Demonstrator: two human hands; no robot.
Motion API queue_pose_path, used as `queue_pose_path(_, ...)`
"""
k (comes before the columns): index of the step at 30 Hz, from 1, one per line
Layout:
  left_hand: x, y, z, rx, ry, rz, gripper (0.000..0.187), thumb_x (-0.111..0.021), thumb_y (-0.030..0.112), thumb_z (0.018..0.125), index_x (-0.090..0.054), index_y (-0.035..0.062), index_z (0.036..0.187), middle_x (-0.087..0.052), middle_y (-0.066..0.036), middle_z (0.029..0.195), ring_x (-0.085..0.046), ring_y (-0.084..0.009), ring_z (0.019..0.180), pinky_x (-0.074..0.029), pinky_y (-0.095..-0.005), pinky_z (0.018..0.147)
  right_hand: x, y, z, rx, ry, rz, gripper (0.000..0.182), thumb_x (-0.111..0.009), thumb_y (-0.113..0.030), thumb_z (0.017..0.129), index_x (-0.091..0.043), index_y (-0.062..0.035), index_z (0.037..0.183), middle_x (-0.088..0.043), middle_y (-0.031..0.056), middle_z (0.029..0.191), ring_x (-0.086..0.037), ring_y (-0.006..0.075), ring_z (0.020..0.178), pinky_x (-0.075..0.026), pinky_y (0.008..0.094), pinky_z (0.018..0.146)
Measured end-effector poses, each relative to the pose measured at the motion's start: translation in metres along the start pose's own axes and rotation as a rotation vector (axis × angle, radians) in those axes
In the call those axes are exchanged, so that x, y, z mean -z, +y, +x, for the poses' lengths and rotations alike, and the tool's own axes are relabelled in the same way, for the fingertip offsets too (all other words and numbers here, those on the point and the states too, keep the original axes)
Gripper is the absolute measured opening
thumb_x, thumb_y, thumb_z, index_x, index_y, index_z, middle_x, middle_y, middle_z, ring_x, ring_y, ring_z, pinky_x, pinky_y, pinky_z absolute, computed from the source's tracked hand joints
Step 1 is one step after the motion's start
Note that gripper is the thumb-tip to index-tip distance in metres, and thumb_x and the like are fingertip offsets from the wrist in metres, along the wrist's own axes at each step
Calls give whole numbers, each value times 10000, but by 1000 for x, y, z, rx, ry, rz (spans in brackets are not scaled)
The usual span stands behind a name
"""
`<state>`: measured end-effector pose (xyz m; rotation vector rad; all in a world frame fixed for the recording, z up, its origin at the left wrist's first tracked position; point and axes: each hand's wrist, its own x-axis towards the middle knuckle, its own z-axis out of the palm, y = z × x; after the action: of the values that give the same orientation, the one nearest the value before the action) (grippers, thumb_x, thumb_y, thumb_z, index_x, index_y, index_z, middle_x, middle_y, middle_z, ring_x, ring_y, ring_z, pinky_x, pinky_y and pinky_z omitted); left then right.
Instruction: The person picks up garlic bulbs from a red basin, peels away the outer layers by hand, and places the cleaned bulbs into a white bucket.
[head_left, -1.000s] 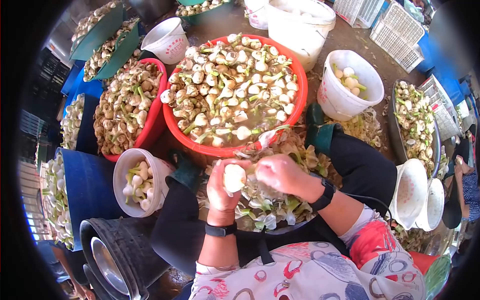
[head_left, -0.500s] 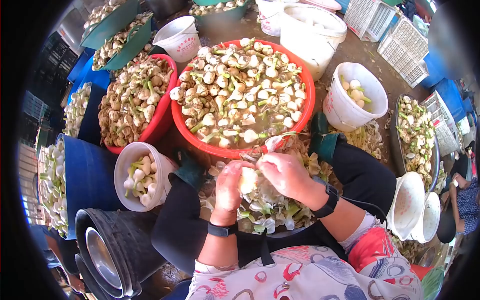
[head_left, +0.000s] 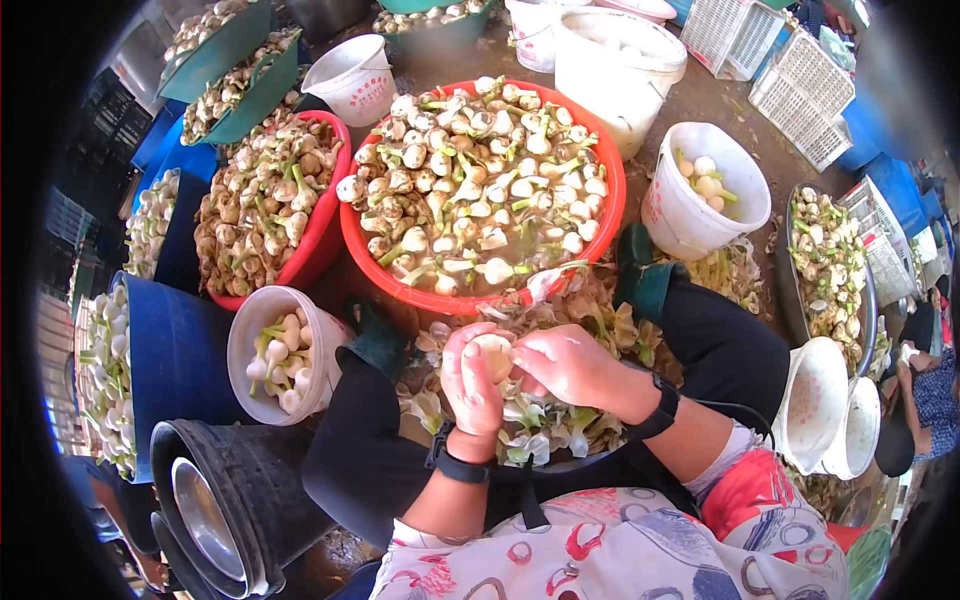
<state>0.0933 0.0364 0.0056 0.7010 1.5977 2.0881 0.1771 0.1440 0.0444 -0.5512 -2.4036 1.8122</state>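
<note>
Over the peelings (head_left: 545,440): one pale bulb (head_left: 493,357) was held.
Left hand (head_left: 468,388): fingers gripped it.
Right hand (head_left: 572,367): fingers closed at its side (anything pinched was hidden).
Red tubs (head_left: 430,296): two stood ahead.

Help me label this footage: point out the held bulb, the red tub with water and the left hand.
Held bulb (head_left: 493,354), head view: its pale visible face.
Red tub with water (head_left: 614,187), head view: right rim.
Left hand (head_left: 470,387), head view: its middle.
</note>
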Motion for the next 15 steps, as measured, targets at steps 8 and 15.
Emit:
queue_pose_path(8,2,5,6,169,-140,-35,296,-385,254,860,-527,-5,884,-592,-141,842,-572,-200,761,-451,-311,735,6,8,0,62,-9,-338,215,-505,-184,741,-539,-22,603,-514,175,559,-520,349,540,-418,402,513)
queue_pose_path(15,18,-6,23,364,172,-709,351,-365,287,844,-544,-12,809,-573,-123,747,-551,-231,684,-437,-320,676,-10,31,9,6,51,-57,222,-510,-224,783,-555,-31,685,-542,151,612,-539,317,589,-417,385,530)
